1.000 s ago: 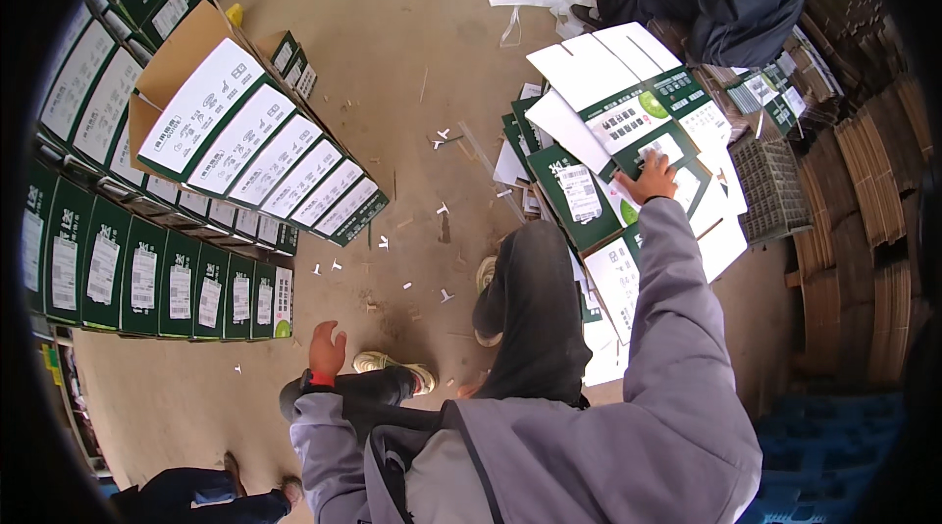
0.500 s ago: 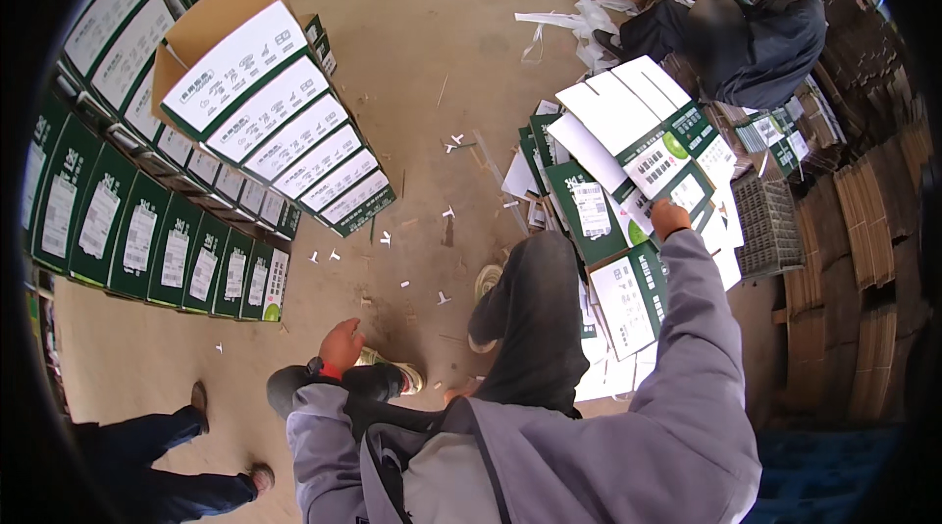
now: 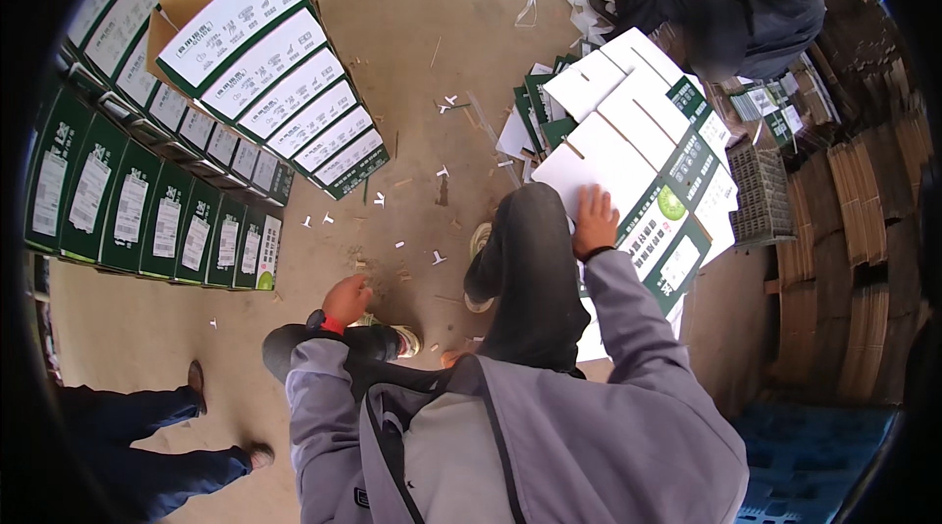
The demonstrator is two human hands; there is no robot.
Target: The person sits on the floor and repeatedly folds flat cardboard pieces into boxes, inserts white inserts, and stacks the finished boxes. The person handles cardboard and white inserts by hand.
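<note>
A flattened white-and-green carton (image 3: 645, 183) with slotted flaps (image 3: 633, 112) and a round green fruit picture (image 3: 671, 202) lies slantwise atop other flat cartons (image 3: 579, 87) on the right.

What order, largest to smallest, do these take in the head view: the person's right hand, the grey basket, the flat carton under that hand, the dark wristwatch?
1. Flat carton
2. Grey basket
3. Right hand
4. Dark wristwatch

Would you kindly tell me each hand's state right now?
Left hand: whether open or closed cannot be told.
Right hand: open, on the flat carton.
</note>
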